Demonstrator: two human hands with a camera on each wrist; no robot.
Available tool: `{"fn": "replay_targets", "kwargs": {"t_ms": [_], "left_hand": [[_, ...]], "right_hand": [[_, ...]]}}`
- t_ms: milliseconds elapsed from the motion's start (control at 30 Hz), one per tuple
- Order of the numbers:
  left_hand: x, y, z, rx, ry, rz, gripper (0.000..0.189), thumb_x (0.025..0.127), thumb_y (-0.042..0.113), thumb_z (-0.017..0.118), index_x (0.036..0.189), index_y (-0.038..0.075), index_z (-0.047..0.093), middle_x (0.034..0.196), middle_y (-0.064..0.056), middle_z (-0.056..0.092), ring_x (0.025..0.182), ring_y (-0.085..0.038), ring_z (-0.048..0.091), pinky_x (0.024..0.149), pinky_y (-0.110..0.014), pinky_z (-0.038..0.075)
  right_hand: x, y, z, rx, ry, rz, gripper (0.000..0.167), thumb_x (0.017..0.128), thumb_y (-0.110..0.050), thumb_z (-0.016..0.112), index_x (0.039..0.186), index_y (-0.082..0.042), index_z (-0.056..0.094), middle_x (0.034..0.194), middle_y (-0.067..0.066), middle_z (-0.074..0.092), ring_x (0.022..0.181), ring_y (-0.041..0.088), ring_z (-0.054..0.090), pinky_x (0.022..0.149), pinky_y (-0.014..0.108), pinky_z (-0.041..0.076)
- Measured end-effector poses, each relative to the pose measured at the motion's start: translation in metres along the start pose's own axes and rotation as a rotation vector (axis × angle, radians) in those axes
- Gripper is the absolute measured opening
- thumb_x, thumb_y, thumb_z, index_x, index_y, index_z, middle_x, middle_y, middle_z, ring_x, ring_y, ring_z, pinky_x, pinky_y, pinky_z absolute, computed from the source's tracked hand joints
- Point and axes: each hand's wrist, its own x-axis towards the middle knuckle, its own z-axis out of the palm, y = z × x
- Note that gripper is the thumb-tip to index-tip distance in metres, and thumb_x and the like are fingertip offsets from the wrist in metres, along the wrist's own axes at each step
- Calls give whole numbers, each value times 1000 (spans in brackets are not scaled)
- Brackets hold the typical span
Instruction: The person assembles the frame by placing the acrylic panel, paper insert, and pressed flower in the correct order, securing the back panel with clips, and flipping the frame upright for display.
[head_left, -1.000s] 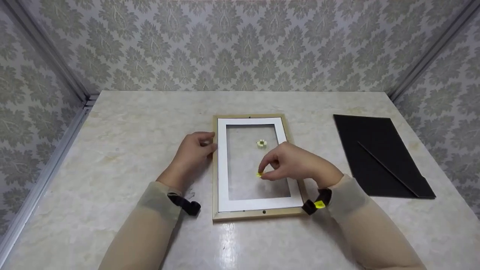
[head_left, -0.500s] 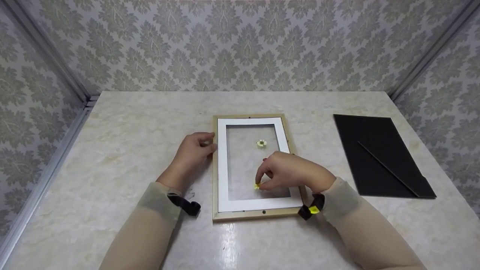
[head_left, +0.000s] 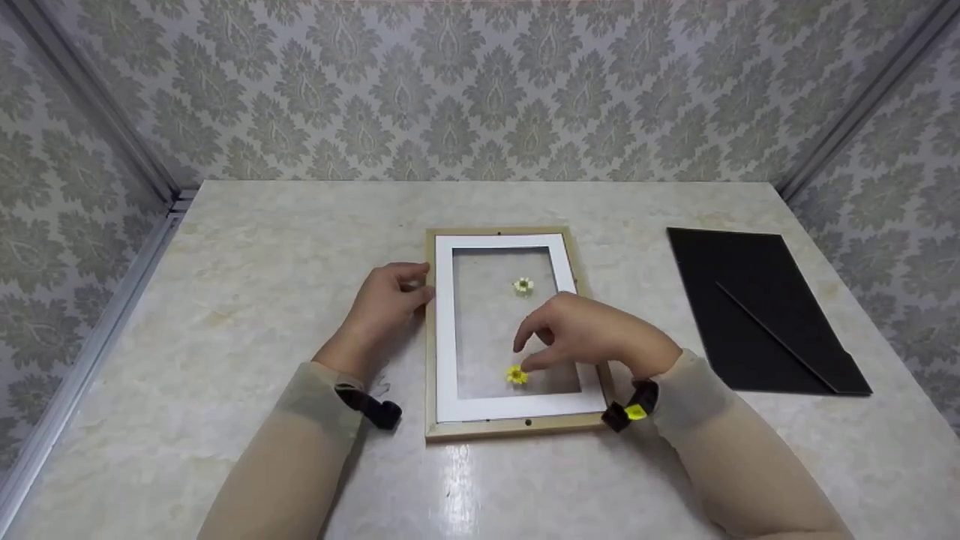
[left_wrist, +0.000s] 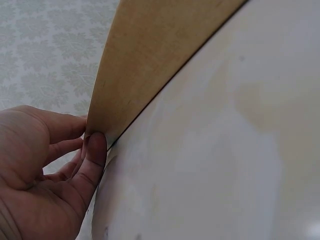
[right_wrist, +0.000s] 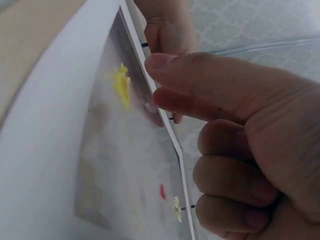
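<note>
We see 1 yellow, many-petalled flower point(head_left: 515, 376) beside the right hand's point(head_left: 583, 328) parted thumb and forefinger. Only the right-wrist view shows a red fleck point(right_wrist: 163, 191).

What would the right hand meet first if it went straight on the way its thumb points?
Probably the small yellow flower with spread petals, just ahead of the right hand; depth is unclear, so perhaps the transparent pane beneath.

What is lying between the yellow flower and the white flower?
A small red piece, nearer the white flower than the yellow flower; see the right wrist view.
</note>
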Motion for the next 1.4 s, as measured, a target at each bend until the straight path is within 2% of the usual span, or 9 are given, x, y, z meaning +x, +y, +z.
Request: {"fn": "replay_targets", "kwargs": {"t_ms": [200,400,500,633,700,767,900,1133,1400], "left_hand": [[-1,-3,0,-20,-7,-30,50,111,11,70,159,0,62,172,-21,52,158,-36,53,127,-46,52],[0,-1,0,-38,-6,-20,50,110,11,70,159,1,63,172,-21,53,158,-36,53,129,-46,51],[1,-2,0,-35,-3,-9,51,109,12,71,158,2,64,170,-21,55,151,-34,57,121,-41,54],[1,-2,-2,-42,8,0,52,106,12,71,157,3,65,166,-20,58,133,-30,65,103,-30,58],[1,-1,-2,-50,8,-3,54,105,12,71,158,3,65,166,-19,58,129,-28,66,99,-28,58],[1,-1,-1,-70,6,-9,55,104,11,71,158,3,64,167,-19,57,129,-26,65,98,-25,58],[-2,-5,2,-98,8,-28,56,103,11,71,158,3,65,168,-19,56,129,-25,65,96,-24,59],[-2,-5,4,-116,15,-38,55,102,9,72,157,2,65,167,-18,56,125,-26,66,91,-22,60],[-1,-3,2,-122,6,-42,57,101,9,72,157,3,65,167,-18,56,106,-17,71,87,-21,61]], "right_hand": [[-16,29,-36,143,243,119,26,100,-27,90,119,-10,88,65,-9,46,60,6,39,64,25,41],[-26,82,-81,236,520,353,37,104,-41,84,126,-11,86,70,-11,54,64,9,44,65,29,42],[-26,113,-94,325,651,458,45,105,-46,83,130,-9,84,81,-16,65,74,5,51,72,26,44],[-21,148,-102,465,785,576,48,105,-46,82,134,-7,81,90,-22,69,62,1,45,62,22,42],[-18,160,-103,482,800,637,51,106,-45,80,140,-7,78,111,-10,79,69,7,56,68,25,51],[-16,168,-105,468,774,701,53,109,-42,77,146,-4,74,136,6,77,102,18,72,92,33,61],[-11,180,-105,340,655,806,51,113,-33,69,152,0,68,169,25,55,154,44,53,125,57,50],[-8,196,-103,171,530,902,47,112,-31,69,145,2,72,157,29,63,145,48,60,123,61,53],[-3,200,-103,93,551,905,40,111,-28,71,137,1,78,150,29,69,139,48,64,120,62,54]]}}
